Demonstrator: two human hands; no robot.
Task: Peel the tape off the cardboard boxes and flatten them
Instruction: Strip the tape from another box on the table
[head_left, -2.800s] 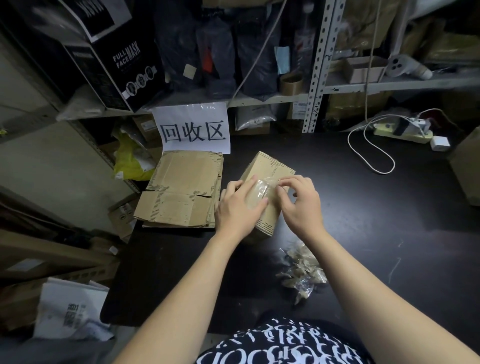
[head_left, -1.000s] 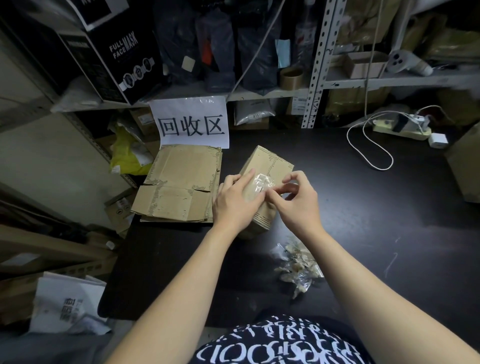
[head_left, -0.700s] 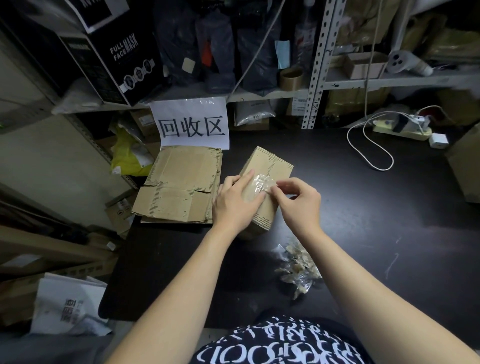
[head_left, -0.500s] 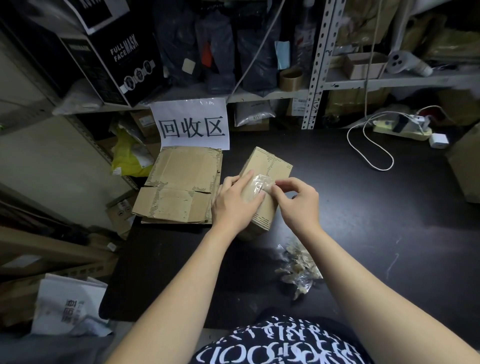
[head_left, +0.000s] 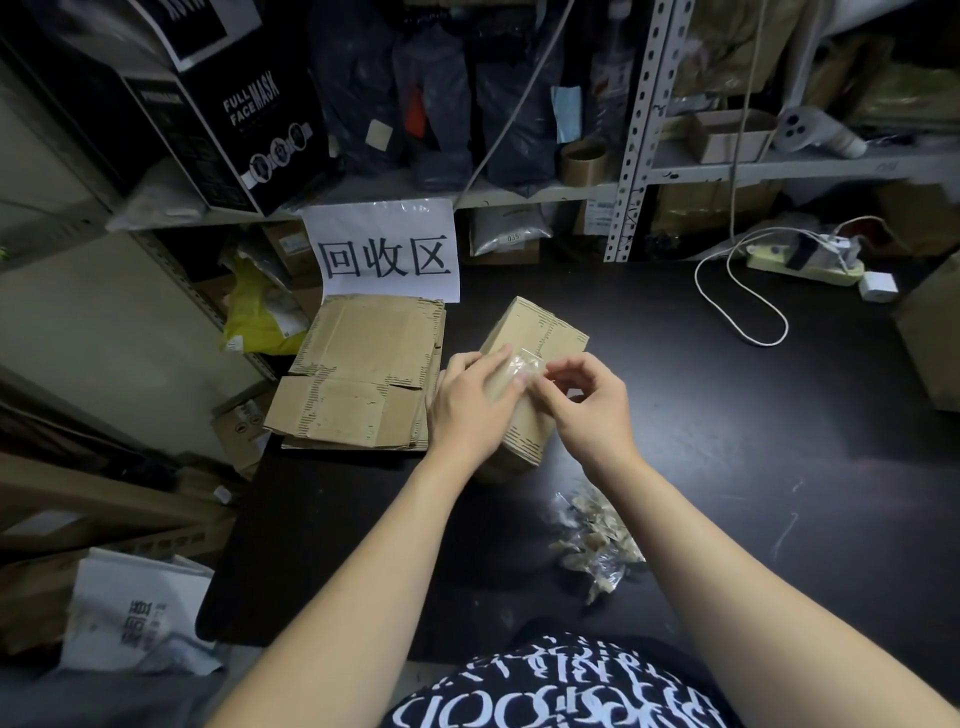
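I'm on the tape-peeling step, one box (head_left: 540, 332) in hand. It sits on the dark table (head_left: 727, 415) at centre, just beside the stack of flat cardboard (head_left: 363, 374) under the white sign (head_left: 387, 254). My guess is that the stack is the done pile, so this box is parked next to it for a short move once it is flattened.

Left hand (head_left: 470, 410): laid over the near top of the box, fingers fairly straight and pointing at the tape, pressing down. I read that as bracing so the box does not lift or slide when the tape gets pulled.

Right hand (head_left: 592, 410): thumb and forefinger pinched on a crinkled bit of clear tape (head_left: 524, 366) at the top face, other fingers loosely curled. The tape end looks lifted, the rest seems stuck down, though I can't tell how far it runs.

The box is closed and not flattened yet. Tape scraps (head_left: 597, 540) lie in a heap on the table near the right forearm, probably the drop spot for this strip. Risk: thin tape may tear short
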